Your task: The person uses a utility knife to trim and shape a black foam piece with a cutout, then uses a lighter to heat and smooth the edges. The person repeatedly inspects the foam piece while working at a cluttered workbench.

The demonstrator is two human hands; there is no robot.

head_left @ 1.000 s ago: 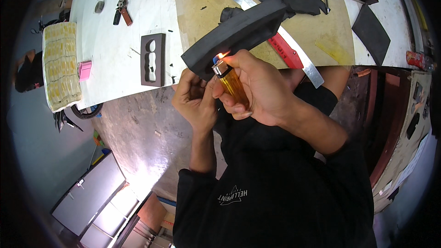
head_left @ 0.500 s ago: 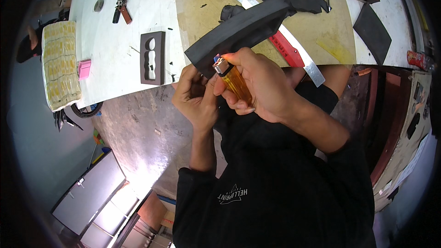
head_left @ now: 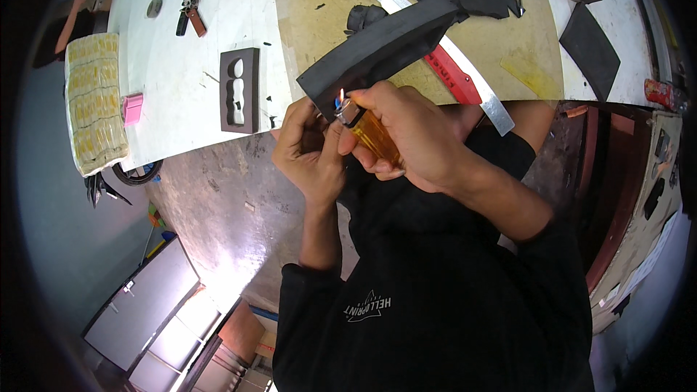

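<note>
Overhead: right hand [head_left: 414,138] closed round lit orange lighter [head_left: 370,131], flame at end of black foam strip [head_left: 377,47]. Left hand [head_left: 308,149] pinching strip's near end, just off tabletop [head_left: 189,87] near edge. Foam cutout block [head_left: 239,91] left, well apart.

Black long-sleeved top with sleeves pushed up the forearms, small pale printed logo on the chest at six o'clock, left hand [head_left: 308,149] and right hand [head_left: 417,134] bare.

It was a workshop — beyond the hands lay a white workbench [head_left: 181,109] with a cutting board [head_left: 501,51], black foam offcuts [head_left: 588,47], a steel ruler [head_left: 472,72] and pliers [head_left: 190,18] — bare concrete floor [head_left: 218,203] below them.
</note>
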